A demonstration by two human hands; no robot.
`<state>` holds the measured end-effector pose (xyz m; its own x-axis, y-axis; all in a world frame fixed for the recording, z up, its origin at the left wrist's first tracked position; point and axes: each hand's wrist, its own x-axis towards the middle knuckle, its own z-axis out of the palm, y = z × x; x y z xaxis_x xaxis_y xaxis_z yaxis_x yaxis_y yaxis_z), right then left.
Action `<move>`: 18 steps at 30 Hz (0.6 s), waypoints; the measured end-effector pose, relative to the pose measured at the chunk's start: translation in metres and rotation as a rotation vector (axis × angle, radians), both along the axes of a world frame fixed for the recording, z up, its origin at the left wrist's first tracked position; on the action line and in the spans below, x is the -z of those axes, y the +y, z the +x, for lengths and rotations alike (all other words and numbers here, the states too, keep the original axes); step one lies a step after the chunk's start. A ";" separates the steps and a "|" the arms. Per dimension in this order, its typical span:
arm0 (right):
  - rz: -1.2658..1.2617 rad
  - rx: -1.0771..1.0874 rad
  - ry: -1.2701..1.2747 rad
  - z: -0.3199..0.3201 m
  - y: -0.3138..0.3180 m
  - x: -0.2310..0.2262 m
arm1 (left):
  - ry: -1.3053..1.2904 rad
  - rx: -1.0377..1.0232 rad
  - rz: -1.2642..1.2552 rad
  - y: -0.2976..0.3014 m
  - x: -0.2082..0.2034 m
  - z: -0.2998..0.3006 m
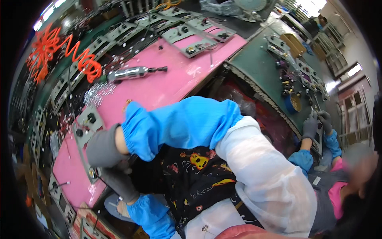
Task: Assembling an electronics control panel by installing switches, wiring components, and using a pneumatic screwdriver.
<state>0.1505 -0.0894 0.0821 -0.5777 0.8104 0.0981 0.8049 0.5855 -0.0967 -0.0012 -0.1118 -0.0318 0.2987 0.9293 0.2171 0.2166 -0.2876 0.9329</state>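
Observation:
A long grey metal panel (82,134) with black knobs lies at the left edge of the pink work surface. Over its near side is my right hand (104,148), in a grey glove, seen from the back and curled; what its fingers grip is hidden. My left hand (119,184), also grey-gloved, reaches up just below it, close to the panel's lower end and a round metal fitting (93,173). Its fingertips are covered, so I cannot tell how they are placed. A thin dark cable runs from the fitting past the left wrist.
On the pink surface (153,89) lie a silver power screwdriver (133,73) with a coiled orange hose (81,65) and a pile of screws (97,93). Similar panels (193,42) line the far side. At right, a co-worker's gloved hands (312,125) work at a green table (258,59).

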 end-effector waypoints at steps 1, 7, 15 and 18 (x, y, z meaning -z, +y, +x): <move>0.010 0.024 0.056 -0.004 0.003 -0.001 | 0.028 -0.013 0.006 -0.001 -0.005 -0.001; -0.120 0.054 -0.053 -0.001 -0.010 -0.011 | -0.369 -0.019 -0.274 0.008 0.002 0.001; -0.044 -0.224 0.150 0.009 0.001 -0.010 | -0.499 -0.011 -0.549 -0.004 -0.024 0.007; -0.088 -0.154 0.116 0.008 0.003 -0.009 | -0.477 -0.007 -0.575 -0.004 -0.028 0.006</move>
